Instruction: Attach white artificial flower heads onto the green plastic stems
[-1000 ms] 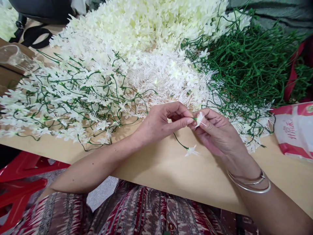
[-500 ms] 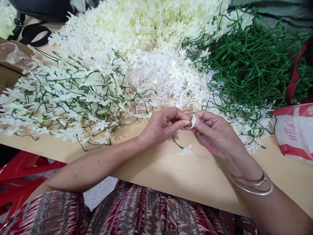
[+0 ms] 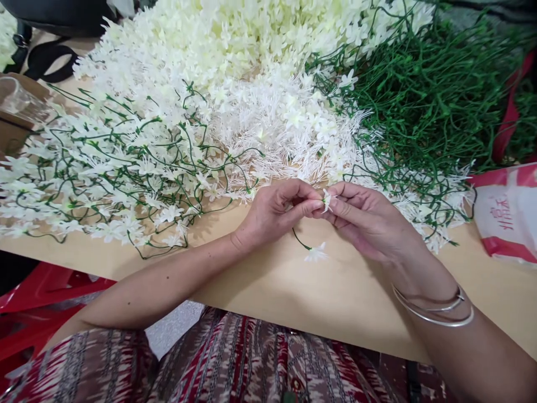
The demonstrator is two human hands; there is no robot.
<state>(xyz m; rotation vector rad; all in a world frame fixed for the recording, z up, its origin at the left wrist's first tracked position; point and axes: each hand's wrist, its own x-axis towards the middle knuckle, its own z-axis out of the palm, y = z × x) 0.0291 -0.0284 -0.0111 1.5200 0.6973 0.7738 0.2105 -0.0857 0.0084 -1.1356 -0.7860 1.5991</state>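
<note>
My left hand (image 3: pixel 274 210) and my right hand (image 3: pixel 369 221) meet over the wooden table (image 3: pixel 319 296). Both pinch a small white artificial flower (image 3: pixel 326 199) between thumb and forefinger. A thin green stem (image 3: pixel 300 242) hangs below my left fingers and ends in a second white flower (image 3: pixel 315 253) just above the table. My right wrist wears silver bangles (image 3: pixel 436 310).
A big heap of loose cream flowers (image 3: pixel 251 45) fills the back. Finished stems with flowers (image 3: pixel 104 179) lie at left, bare green stems (image 3: pixel 436 101) at right. A red-and-white bag (image 3: pixel 507 215) sits at the right edge, a clear cup (image 3: pixel 19 98) at far left.
Both hands have drifted slightly left and up in the view, still pinching the flower; the dangling stem and lower flower moved with them.
</note>
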